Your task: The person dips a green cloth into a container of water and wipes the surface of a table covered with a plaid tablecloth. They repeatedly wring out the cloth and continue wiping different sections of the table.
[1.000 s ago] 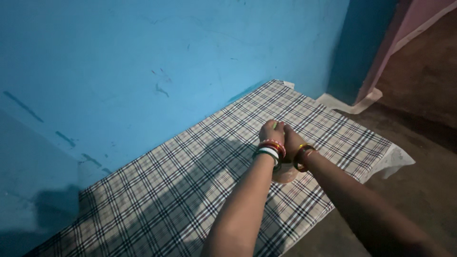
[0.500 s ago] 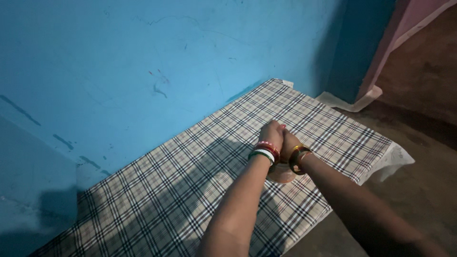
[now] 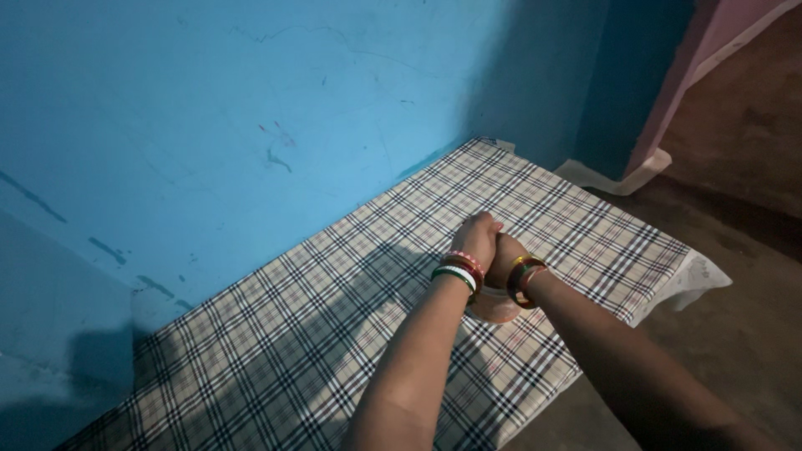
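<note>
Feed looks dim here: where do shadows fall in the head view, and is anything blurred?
Head view: dim and unevenly lit; arm shadows darken the checked cloth left of the left hand and right hand; floor murky; no glare, hands fairly sharp.

The left hand and right hand were pressed together over a checked cloth spread beside a blue wall. A rounded pale object showed just beneath the wrists, which wore coloured bangles.
</note>
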